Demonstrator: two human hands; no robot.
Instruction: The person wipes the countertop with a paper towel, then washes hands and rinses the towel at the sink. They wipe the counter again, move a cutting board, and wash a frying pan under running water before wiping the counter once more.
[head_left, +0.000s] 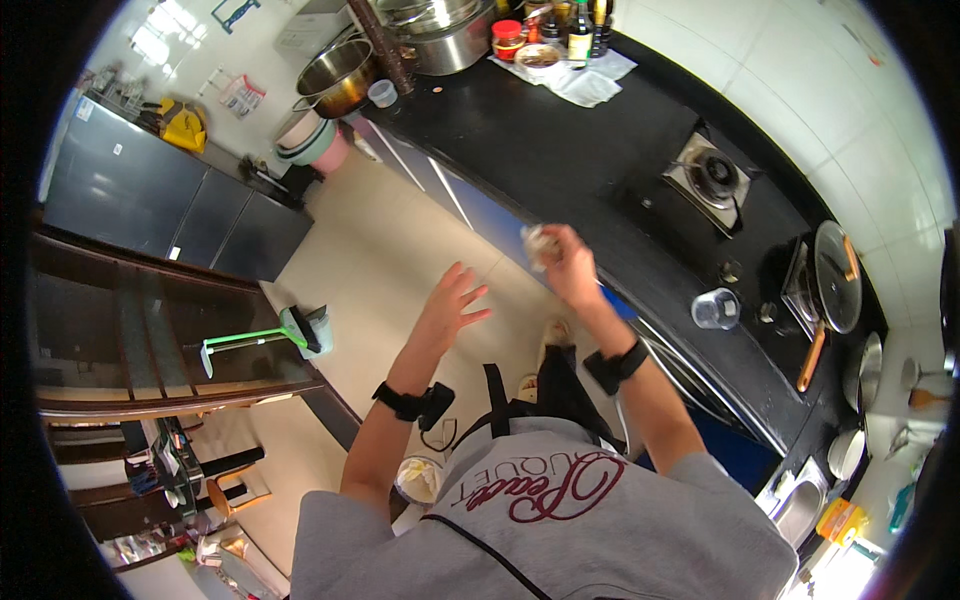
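My right hand (571, 271) grips a crumpled, whitish, see-through wad (540, 247), perhaps a plastic bag or cloth, just off the front edge of the black countertop (525, 150). To its left, my left hand (448, 309) is held over the tiled floor with fingers spread and nothing in it. Both wrists wear black bands with small devices. A clear plastic cup (715, 308) lies on the counter to the right of my right hand, near a pan with a glass lid (834, 277) and a wooden handle.
A gas burner (711, 178) is set in the counter. Sauce bottles (580, 37) and steel pots (450, 45) stand at its far end. A green broom with dustpan (300, 334) leans at left. Near my left elbow is a bin (417, 480). A sink (801, 510) lies at lower right.
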